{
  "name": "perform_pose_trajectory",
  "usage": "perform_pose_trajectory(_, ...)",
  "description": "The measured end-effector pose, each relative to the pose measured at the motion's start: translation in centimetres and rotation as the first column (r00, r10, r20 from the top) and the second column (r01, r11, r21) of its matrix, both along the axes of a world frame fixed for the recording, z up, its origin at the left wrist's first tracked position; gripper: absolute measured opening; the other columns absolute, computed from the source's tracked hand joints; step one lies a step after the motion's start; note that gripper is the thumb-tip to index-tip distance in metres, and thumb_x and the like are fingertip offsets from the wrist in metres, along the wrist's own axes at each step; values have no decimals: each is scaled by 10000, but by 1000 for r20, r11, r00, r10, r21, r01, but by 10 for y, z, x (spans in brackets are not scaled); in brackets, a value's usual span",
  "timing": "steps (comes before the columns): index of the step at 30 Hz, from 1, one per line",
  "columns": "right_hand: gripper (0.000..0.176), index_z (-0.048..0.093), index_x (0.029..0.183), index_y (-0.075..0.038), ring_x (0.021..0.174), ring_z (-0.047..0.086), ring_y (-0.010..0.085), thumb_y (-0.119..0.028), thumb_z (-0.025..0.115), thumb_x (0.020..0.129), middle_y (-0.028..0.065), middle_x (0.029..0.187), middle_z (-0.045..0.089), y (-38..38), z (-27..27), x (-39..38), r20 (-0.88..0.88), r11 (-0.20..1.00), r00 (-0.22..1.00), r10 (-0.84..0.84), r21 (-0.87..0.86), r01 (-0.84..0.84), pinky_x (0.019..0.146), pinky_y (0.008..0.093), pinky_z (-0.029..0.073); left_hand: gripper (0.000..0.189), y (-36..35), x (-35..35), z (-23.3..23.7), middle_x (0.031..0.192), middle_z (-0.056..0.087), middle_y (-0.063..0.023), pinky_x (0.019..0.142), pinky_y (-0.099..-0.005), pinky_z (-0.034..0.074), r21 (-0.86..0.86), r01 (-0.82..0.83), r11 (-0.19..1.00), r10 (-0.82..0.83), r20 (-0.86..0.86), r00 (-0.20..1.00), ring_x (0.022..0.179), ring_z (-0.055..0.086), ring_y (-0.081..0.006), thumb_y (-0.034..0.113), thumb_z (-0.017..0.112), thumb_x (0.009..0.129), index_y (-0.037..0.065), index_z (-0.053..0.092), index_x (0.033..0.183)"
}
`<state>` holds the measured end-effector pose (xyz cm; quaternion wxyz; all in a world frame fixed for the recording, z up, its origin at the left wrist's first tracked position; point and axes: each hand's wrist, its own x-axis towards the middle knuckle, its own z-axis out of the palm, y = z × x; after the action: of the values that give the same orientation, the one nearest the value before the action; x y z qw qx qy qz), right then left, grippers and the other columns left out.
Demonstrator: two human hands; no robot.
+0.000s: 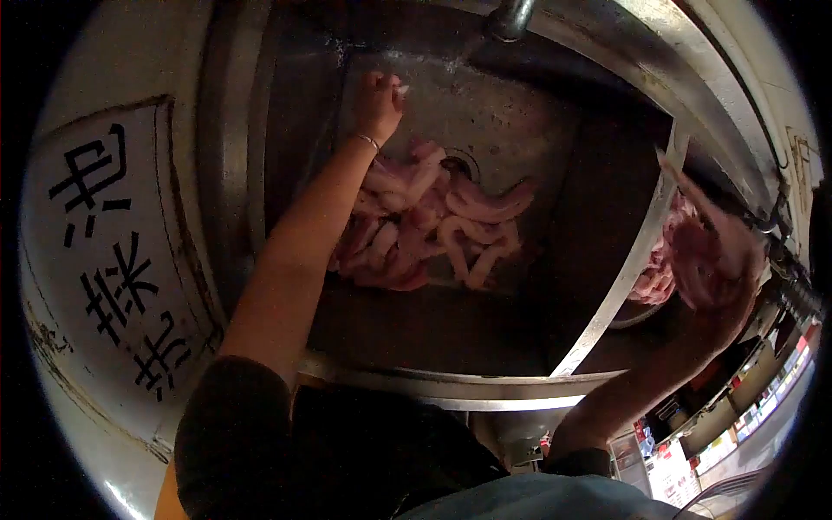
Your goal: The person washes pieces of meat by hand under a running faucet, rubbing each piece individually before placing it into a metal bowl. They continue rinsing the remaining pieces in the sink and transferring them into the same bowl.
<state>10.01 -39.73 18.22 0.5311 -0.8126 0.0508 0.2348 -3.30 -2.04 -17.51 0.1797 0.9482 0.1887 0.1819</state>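
My left hand [380, 106] is closed near the far left of the sink basin, above its floor. A small whitish bit [401, 89] shows at its fingers, too small to name. Below it, long pale pink pieces of raw meat [403, 186], looking like intestines, lie in a loose heap around the drain [461, 163]. Over the right-hand basin my right hand [738, 251] is bent around a pink piece of raw meat [696, 264]; shadow hides part of its fingers. More raw meat [656, 282] lies in a round container [631, 321] under that hand.
A metal divider [617, 299] separates the two basins. The tap [510, 19] hangs over the far side. The steel front rim [433, 381] runs close to my body. At left stands a white sign [104, 251] with black handwritten characters. Pipes [784, 260] run along the right.
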Motion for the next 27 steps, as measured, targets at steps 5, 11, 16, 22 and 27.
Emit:
perform_pose_trajectory(5,417,430,1114,100,883,561,230,-156,553,809,194,929,561,-113,-63,-11,234,790,963,-133,-562,245,730,298,490,187,-3,3,-13,888,576,-76,681,-307,463,-678,-118,725,-23,-195,981,826,559,-202,157,608,751,64,557,905)
perform_pose_trajectory(11,349,496,1109,9,966,513,180,-177,529,816,109,1087,526,-33,-85,-37,575,932,789,-219,-115,343,816,294,419,157,-36,56,82,912,566,-16,670,-276,482,-942,89,-324,8,91,996,828,556,-122,126,543,815,63,560,957)
perform_pose_trajectory(16,295,527,1091,-31,950,531,169,-145,550,820,112,1030,573,120,-131,-28,419,985,902,107,80,-154,832,288,407,155,-53,72,119,885,568,-23,683,-271,485,-897,200,-394,76,185,980,794,561,-125,127,532,819,57,557,954)
perform_pose_trajectory(22,236,600,878,-26,772,542,293,-134,656,676,156,860,557,228,-177,-20,730,947,673,118,122,-298,696,343,457,146,-55,55,132,888,570,-11,676,-241,469,-836,226,-501,289,85,954,801,548,-100,184,536,816,75,564,909)
perform_pose_trajectory(27,128,610,760,-1,626,578,216,-68,650,659,124,677,584,247,-172,-18,581,905,804,-126,399,-147,587,303,462,282,-41,42,150,1051,535,-37,841,-261,402,-854,271,-444,151,227,962,970,501,-116,175,522,828,36,509,1073)
